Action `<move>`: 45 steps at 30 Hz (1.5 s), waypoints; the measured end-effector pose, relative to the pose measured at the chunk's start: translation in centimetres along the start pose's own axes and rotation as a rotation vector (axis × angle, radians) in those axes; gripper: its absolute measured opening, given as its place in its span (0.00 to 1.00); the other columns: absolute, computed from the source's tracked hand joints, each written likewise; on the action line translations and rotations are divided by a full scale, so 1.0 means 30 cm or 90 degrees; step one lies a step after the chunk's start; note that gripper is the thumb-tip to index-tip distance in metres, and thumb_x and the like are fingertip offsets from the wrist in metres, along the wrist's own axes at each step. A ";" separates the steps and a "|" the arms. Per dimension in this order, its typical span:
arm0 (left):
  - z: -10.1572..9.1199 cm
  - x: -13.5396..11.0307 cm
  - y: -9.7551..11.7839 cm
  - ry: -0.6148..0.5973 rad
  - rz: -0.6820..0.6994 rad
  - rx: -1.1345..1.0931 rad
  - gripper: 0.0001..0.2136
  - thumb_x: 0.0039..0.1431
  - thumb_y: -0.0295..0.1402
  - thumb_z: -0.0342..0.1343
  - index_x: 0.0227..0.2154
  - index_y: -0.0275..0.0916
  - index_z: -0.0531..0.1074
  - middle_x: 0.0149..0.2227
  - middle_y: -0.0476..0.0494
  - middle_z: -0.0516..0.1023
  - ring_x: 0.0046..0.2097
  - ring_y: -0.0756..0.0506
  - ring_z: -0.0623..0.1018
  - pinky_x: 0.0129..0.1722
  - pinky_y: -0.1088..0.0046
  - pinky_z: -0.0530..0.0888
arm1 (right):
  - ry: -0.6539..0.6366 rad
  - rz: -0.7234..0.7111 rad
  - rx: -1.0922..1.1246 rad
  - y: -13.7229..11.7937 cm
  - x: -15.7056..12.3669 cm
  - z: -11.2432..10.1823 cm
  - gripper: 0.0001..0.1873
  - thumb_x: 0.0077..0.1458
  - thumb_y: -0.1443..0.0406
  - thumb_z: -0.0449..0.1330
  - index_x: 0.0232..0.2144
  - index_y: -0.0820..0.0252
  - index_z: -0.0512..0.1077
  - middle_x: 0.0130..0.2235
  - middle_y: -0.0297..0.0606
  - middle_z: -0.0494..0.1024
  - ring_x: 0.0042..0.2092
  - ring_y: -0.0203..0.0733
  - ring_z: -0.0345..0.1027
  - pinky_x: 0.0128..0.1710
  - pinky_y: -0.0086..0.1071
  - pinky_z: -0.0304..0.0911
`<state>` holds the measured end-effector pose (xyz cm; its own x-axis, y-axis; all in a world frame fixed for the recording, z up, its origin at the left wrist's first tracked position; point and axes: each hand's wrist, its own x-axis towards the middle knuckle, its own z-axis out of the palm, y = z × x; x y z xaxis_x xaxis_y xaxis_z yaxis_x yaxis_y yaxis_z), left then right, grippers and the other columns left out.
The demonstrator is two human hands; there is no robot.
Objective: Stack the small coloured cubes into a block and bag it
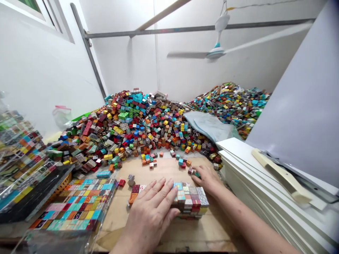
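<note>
My left hand point(152, 208) lies flat, fingers stretched out, on top of a stacked block of small patterned cubes point(189, 197). The block rests on a wooden board point(169, 169), and part of its top is hidden under my palm. Off to the right, my right hand point(206, 178) is low over the board with its fingers curled around a small dark green cube point(196, 174). A brownish cube point(190, 171) sits just beside those fingertips. Left of the block are a red cube point(121, 183) and a grey cube point(131, 180).
A big heap of coloured cubes point(137, 123) rises behind the board, with another heap point(230, 106) farther right. A flat sheet of cubes in clear plastic point(79, 204) lies at left. White boards point(238, 176) are stacked at right, a cream-handled cutter point(280, 174) on top.
</note>
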<state>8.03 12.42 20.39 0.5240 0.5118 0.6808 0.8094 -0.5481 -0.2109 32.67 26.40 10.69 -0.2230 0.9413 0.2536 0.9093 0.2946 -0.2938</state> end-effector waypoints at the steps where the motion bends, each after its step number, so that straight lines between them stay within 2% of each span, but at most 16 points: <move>1: 0.001 -0.001 0.000 0.003 -0.001 0.000 0.16 0.65 0.38 0.43 0.49 0.41 0.70 0.51 0.52 0.73 0.50 0.44 0.75 0.45 0.62 0.78 | -0.006 0.004 -0.004 0.000 -0.006 -0.004 0.16 0.51 0.60 0.57 0.43 0.57 0.73 0.41 0.43 0.74 0.46 0.50 0.65 0.45 0.37 0.58; 5: 0.004 -0.004 0.001 0.012 0.000 0.007 0.15 0.65 0.37 0.44 0.49 0.41 0.70 0.51 0.53 0.73 0.49 0.44 0.76 0.45 0.62 0.78 | -0.013 0.028 -0.008 -0.009 -0.015 0.003 0.22 0.50 0.54 0.58 0.46 0.58 0.71 0.42 0.44 0.73 0.47 0.52 0.62 0.45 0.39 0.56; 11: 0.001 -0.004 -0.001 -0.010 0.027 0.038 0.16 0.64 0.36 0.44 0.50 0.40 0.70 0.52 0.51 0.72 0.49 0.43 0.76 0.43 0.62 0.78 | 0.016 0.068 0.010 -0.027 0.015 0.040 0.15 0.53 0.56 0.54 0.38 0.55 0.74 0.40 0.43 0.73 0.45 0.50 0.63 0.46 0.41 0.54; 14: 0.003 -0.005 -0.001 -0.004 0.023 0.028 0.15 0.64 0.36 0.44 0.50 0.39 0.69 0.52 0.51 0.72 0.50 0.43 0.75 0.43 0.61 0.78 | 0.035 0.075 0.038 -0.013 0.032 0.017 0.15 0.54 0.56 0.53 0.38 0.54 0.74 0.40 0.41 0.74 0.46 0.49 0.64 0.46 0.41 0.55; 17: 0.008 -0.010 -0.001 0.004 0.009 0.008 0.15 0.64 0.36 0.45 0.50 0.40 0.69 0.52 0.51 0.71 0.51 0.43 0.75 0.45 0.61 0.78 | 0.059 0.065 0.068 0.029 0.027 -0.043 0.17 0.55 0.55 0.51 0.39 0.53 0.74 0.42 0.40 0.75 0.46 0.49 0.65 0.46 0.42 0.57; 22: 0.017 -0.019 -0.005 -0.006 0.027 0.015 0.16 0.63 0.34 0.47 0.52 0.39 0.67 0.54 0.51 0.70 0.52 0.42 0.74 0.46 0.60 0.77 | 0.085 0.064 0.080 0.091 -0.084 -0.127 0.20 0.57 0.54 0.49 0.43 0.55 0.73 0.45 0.43 0.73 0.49 0.48 0.63 0.48 0.40 0.58; 27: 0.026 -0.025 -0.008 -0.006 0.037 0.019 0.17 0.62 0.33 0.49 0.53 0.38 0.66 0.55 0.49 0.69 0.53 0.42 0.72 0.48 0.60 0.75 | 0.053 0.098 0.047 0.087 -0.192 -0.095 0.16 0.54 0.58 0.52 0.42 0.52 0.75 0.42 0.42 0.74 0.43 0.49 0.66 0.42 0.40 0.61; 31: 0.026 -0.028 -0.010 -0.001 0.039 0.022 0.16 0.62 0.32 0.49 0.53 0.38 0.66 0.55 0.49 0.69 0.53 0.42 0.72 0.48 0.61 0.75 | 0.059 0.150 0.009 0.097 -0.155 -0.067 0.17 0.55 0.62 0.49 0.40 0.57 0.75 0.39 0.47 0.73 0.40 0.53 0.65 0.39 0.43 0.60; 35: 0.024 -0.023 -0.013 -0.002 0.053 0.030 0.16 0.63 0.31 0.47 0.52 0.37 0.68 0.54 0.48 0.71 0.52 0.42 0.73 0.48 0.62 0.75 | 0.040 0.132 0.027 0.122 -0.076 -0.060 0.16 0.55 0.65 0.49 0.38 0.61 0.75 0.38 0.47 0.73 0.40 0.48 0.67 0.40 0.39 0.62; 38: 0.021 -0.018 -0.011 0.003 0.041 0.022 0.15 0.63 0.31 0.47 0.51 0.37 0.68 0.53 0.48 0.72 0.52 0.43 0.73 0.49 0.64 0.74 | 0.015 0.092 0.061 0.128 -0.046 -0.053 0.18 0.54 0.68 0.49 0.44 0.60 0.74 0.44 0.45 0.74 0.45 0.45 0.68 0.46 0.36 0.61; 42: 0.017 -0.017 -0.005 -0.005 0.031 0.000 0.15 0.62 0.30 0.47 0.51 0.37 0.68 0.53 0.48 0.72 0.52 0.42 0.74 0.49 0.62 0.75 | 0.008 0.073 0.091 0.104 -0.044 -0.040 0.28 0.50 0.70 0.52 0.55 0.60 0.65 0.57 0.47 0.65 0.57 0.48 0.58 0.55 0.42 0.53; 43: 0.016 -0.017 -0.004 -0.008 0.027 -0.005 0.15 0.62 0.30 0.47 0.51 0.37 0.68 0.53 0.48 0.71 0.52 0.42 0.74 0.48 0.61 0.75 | 0.006 0.067 0.098 0.093 -0.046 -0.036 0.29 0.49 0.69 0.54 0.56 0.59 0.64 0.58 0.46 0.64 0.58 0.49 0.57 0.56 0.43 0.51; 45: 0.015 -0.016 -0.003 -0.005 0.018 -0.015 0.16 0.62 0.30 0.48 0.52 0.38 0.68 0.53 0.48 0.71 0.52 0.41 0.74 0.48 0.60 0.75 | -0.004 0.044 0.116 0.069 -0.046 -0.024 0.28 0.47 0.66 0.57 0.53 0.55 0.67 0.56 0.43 0.68 0.57 0.49 0.58 0.57 0.44 0.51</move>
<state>7.83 12.52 19.76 0.5490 0.5007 0.6693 0.7876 -0.5780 -0.2137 35.11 25.58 10.39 -0.1643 0.9611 0.2220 0.8441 0.2534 -0.4724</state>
